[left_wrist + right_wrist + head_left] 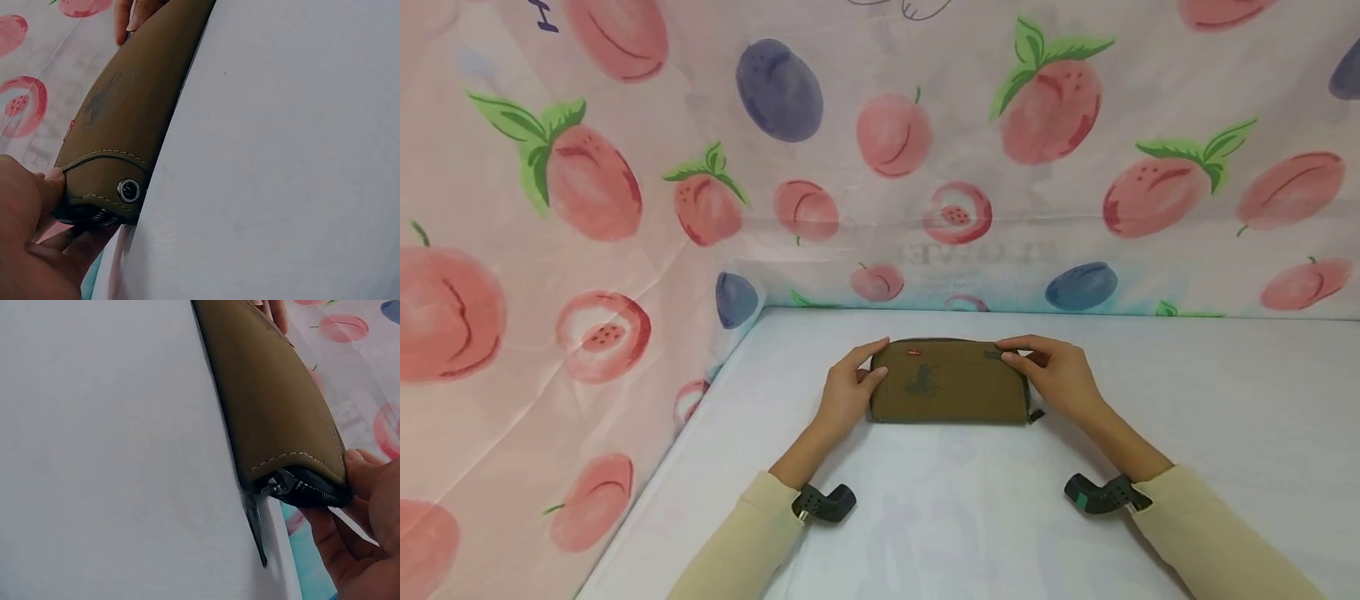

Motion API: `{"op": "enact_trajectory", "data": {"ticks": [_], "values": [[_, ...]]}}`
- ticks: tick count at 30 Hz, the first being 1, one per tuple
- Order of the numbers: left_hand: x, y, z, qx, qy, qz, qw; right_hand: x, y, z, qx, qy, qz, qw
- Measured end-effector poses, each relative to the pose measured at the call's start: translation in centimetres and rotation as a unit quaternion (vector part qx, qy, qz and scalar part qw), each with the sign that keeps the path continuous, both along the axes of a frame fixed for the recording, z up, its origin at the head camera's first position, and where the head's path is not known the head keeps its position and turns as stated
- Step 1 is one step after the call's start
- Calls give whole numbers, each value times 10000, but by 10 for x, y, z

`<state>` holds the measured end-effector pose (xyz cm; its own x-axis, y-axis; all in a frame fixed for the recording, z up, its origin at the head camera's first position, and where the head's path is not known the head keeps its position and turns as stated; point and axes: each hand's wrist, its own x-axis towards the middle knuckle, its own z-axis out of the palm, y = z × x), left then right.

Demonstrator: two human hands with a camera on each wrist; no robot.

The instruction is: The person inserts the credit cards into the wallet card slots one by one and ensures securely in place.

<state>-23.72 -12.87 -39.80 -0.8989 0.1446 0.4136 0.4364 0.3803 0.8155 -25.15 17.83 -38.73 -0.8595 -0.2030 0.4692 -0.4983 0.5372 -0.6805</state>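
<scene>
An olive-brown zip-around wallet [951, 392] stands on its long edge on the white table, its broad face toward me. That face carries a dark printed figure and a small red tag [913, 352]. My left hand [847, 387] pinches the wallet's left end, thumb in front and fingers behind. At the upper right corner, my right hand [1060, 375] grips it between thumb and fingers. The left wrist view shows a round metal snap [129, 190] on the left end. A dark zipper pull [255, 531] hangs from the lower right end.
White cloth covers the table [940, 517]. Behind and to the left hangs a fruit-printed curtain [850, 225], meeting the table along its back and left edges. A black wrist camera [823, 503] sits on the left wrist and another camera [1105, 494] on the right.
</scene>
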Motion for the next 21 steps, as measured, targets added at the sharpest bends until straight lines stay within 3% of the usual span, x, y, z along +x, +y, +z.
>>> {"op": "enact_trajectory", "data": {"ticks": [6, 12, 17, 21], "values": [[0, -3, -2, -511, 173, -56, 9985, -1, 1, -3, 64, -387, 86, 9992], [0, -5, -1, -989, -231, -260, 9945, -1, -2, -5, 402, -566, 278, 9972], [1, -7, -1, -1185, -602, -86, 9911, 3, -2, -6, 650, -845, 329, 9938], [0, -7, -4, -1178, -656, -55, 9909, 4, 0, -6, 752, -952, 311, 9921]]}}
